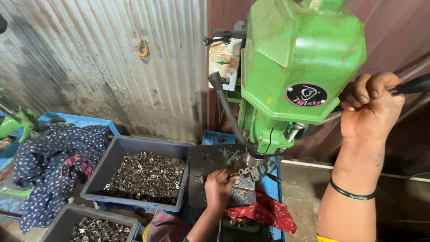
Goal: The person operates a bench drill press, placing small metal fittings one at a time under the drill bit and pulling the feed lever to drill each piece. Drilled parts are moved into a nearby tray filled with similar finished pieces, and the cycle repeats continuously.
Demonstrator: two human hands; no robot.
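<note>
Up high, handle [414, 84] inside right fingers [365, 92]

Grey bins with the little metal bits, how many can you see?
2. One grey bin sits left of the left hand, full of small metal parts. The second bin is at the bottom left corner, partly cut off. More may lie out of view.

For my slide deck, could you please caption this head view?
Right hand grips the green drill press lever; left hand steadies a part beneath.
</note>
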